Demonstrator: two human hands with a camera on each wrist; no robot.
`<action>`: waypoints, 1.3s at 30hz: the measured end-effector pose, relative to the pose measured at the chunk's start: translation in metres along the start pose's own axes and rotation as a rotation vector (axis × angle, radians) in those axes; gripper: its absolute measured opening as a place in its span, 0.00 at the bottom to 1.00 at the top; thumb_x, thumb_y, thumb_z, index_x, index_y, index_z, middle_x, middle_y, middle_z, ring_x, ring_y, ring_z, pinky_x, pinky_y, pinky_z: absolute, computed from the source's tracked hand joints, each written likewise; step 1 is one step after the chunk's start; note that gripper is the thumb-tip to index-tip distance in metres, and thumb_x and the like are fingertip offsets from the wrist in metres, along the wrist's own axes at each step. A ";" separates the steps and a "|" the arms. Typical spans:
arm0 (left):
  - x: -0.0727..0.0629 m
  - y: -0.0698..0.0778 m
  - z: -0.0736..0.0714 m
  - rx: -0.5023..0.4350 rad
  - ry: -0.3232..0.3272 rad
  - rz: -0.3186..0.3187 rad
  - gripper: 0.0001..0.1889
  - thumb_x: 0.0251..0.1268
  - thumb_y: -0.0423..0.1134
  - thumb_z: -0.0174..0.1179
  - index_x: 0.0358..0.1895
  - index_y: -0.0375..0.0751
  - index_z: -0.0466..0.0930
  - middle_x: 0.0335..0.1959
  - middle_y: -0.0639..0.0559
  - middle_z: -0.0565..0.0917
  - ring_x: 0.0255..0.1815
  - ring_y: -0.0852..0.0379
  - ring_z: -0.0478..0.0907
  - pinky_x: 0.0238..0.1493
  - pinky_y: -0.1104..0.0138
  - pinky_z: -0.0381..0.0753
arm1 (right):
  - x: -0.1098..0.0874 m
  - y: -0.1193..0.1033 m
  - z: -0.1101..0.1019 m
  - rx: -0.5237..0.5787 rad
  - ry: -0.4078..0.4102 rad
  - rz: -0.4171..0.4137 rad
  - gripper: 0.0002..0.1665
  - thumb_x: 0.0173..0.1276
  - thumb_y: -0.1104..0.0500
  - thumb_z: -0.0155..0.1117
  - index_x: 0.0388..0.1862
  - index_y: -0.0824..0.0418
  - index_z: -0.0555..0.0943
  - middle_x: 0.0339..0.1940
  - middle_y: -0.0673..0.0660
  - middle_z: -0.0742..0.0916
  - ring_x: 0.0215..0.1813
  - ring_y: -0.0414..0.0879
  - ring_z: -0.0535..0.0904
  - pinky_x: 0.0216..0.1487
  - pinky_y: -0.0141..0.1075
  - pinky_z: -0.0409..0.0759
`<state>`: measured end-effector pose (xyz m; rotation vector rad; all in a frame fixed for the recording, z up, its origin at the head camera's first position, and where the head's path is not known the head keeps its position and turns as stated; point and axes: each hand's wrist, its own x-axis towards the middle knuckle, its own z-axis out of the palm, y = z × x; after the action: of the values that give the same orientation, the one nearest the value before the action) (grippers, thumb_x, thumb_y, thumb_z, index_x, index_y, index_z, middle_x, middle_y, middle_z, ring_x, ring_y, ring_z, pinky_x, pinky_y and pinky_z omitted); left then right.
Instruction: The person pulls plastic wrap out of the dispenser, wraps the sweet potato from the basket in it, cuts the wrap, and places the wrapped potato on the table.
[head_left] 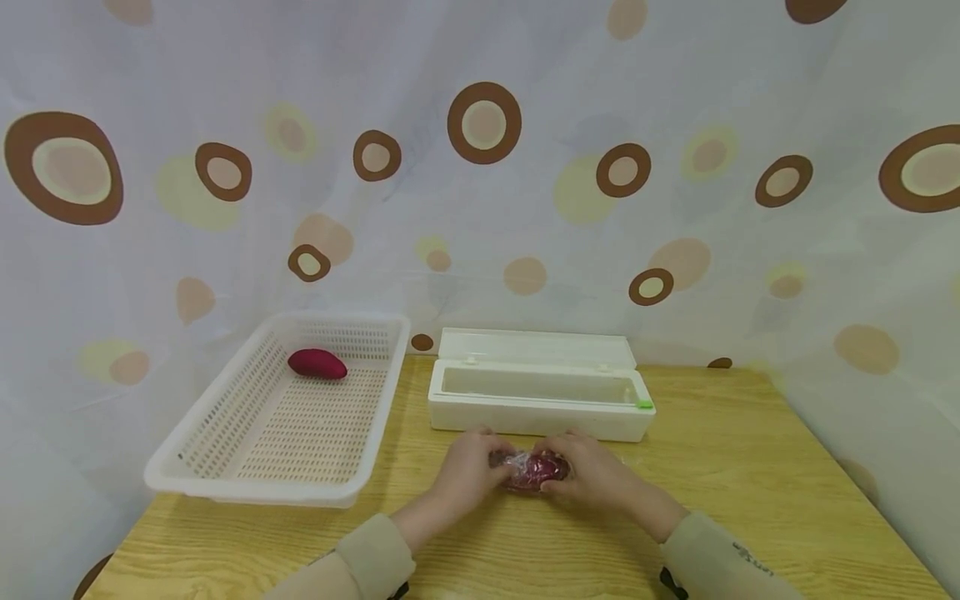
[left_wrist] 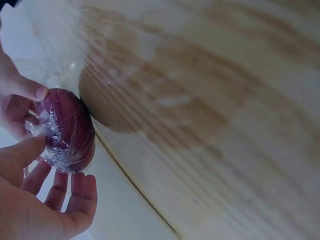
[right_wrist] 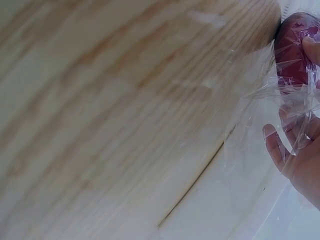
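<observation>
Both hands hold a dark red-purple sweet potato (head_left: pixel 534 473) with clear cling film around it, low over the table. My left hand (head_left: pixel 467 473) grips its left end; in the left wrist view the thumb lies on the crumpled film and the fingers curl beneath. At the right end, my right hand (head_left: pixel 596 477) pinches the sweet potato between thumb and fingers. Loose cling film (right_wrist: pixel 295 97) spreads over the right fingers in the right wrist view. Just behind the hands stands a white cling film box (head_left: pixel 536 418), its lid raised, with a green slider (head_left: pixel 644 405) at the right.
On the left sits a white slotted plastic basket (head_left: pixel 375 433) holding another red-purple sweet potato (head_left: pixel 317 363). The wooden table (head_left: pixel 720 475) extends to both sides. A white curtain (head_left: pixel 555 108) with brown and yellow circles hangs behind it.
</observation>
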<state>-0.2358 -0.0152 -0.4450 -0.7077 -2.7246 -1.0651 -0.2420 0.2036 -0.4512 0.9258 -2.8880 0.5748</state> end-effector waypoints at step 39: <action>0.001 -0.011 0.003 -0.034 -0.134 0.017 0.20 0.49 0.43 0.70 0.48 0.44 0.84 0.46 0.51 0.85 0.49 0.56 0.81 0.52 0.65 0.78 | -0.023 0.030 -0.038 0.052 -0.021 0.032 0.19 0.66 0.52 0.62 0.48 0.64 0.80 0.41 0.55 0.85 0.43 0.49 0.80 0.46 0.46 0.79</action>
<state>-0.2420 -0.0196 -0.4534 -0.8348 -2.8126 -1.1007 -0.2432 0.2526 -0.4296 0.8982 -2.9249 0.6501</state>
